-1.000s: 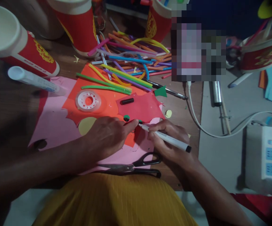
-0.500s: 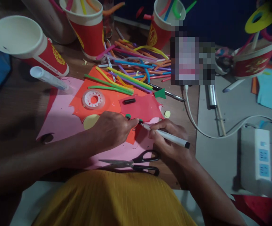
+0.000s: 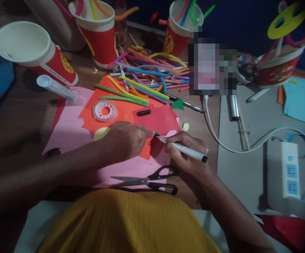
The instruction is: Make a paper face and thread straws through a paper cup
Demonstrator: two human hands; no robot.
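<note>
My right hand (image 3: 188, 153) is closed around a white marker (image 3: 188, 151), whose dark tip touches a small green piece (image 3: 156, 134) on the papers. My left hand (image 3: 126, 140) reaches in from the left, its index finger stretched out beside that same piece and the other fingers curled under. Another green bit (image 3: 143, 128) shows just above the left hand. Beneath both hands lie a red foam sheet (image 3: 157, 121), an orange one (image 3: 145, 154) and a pink one (image 3: 89, 172). The black marker cap (image 3: 144, 112) rests on the red sheet.
Black-handled scissors (image 3: 144, 181) lie nearest my body. A tape roll (image 3: 105, 111), many coloured sticks (image 3: 152, 75) and a paper tube (image 3: 57, 89) are behind. Red paper cups (image 3: 98, 40) stand at the back. A white cable (image 3: 228, 149) and power strip (image 3: 291, 172) lie right.
The view has shifted slightly. My left index finger looks a little more extended toward the green piece, and the marker stays at it with small movement.
</note>
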